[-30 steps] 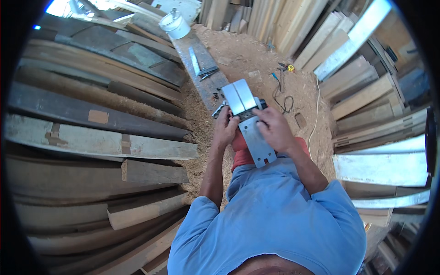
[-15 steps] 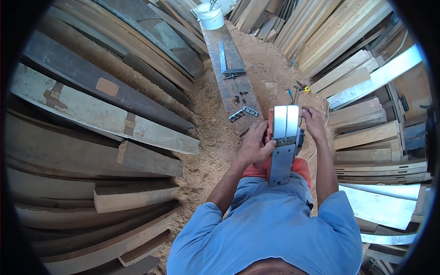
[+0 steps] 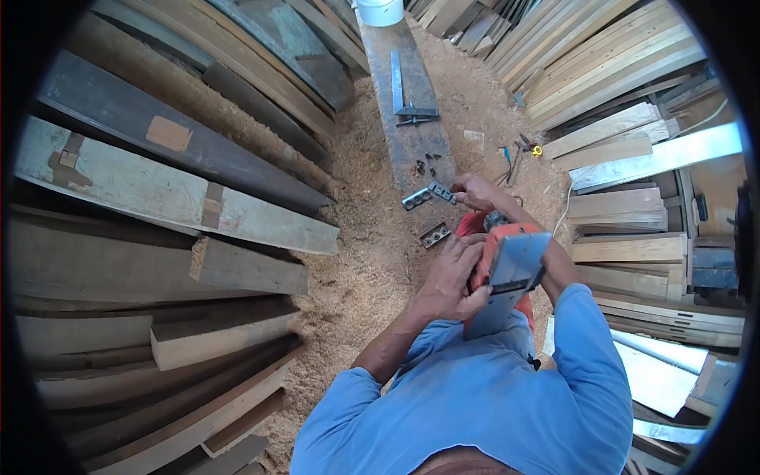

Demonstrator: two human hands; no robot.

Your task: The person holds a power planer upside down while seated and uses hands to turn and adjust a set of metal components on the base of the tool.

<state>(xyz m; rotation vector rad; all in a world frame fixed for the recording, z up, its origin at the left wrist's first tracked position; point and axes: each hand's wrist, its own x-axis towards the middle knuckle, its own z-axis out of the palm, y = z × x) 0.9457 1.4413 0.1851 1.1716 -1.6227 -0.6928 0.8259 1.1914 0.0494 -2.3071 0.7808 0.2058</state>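
A red electric hand planer (image 3: pixel 484 265) rests over my lap, its flat metal sole (image 3: pixel 518 257) turned up and tilted. My left hand (image 3: pixel 454 277) is closed round the planer's left side, thumb along the sole's edge. Beyond the planer, my right hand (image 3: pixel 479 192) reaches to the board, fingertips pinched on the end of a small metal blade holder (image 3: pixel 442 191) with holes. Beside it lies a second metal holder (image 3: pixel 416 198). A third holder with round bolts (image 3: pixel 435 233) lies nearer, by my left fingers.
On the long board (image 3: pixel 396 150) lie a metal square (image 3: pixel 398 87) and several small bolts (image 3: pixel 427 162); a white bucket (image 3: pixel 380 12) stands at its far end. Tools with a yellow part (image 3: pixel 537 150) lie on the shavings. Stacked timber (image 3: pixel 174 186) lines both sides.
My right hand has left the planer's far right side and moved forward and left to the metal holders. The planer has tilted and turned in my left hand.
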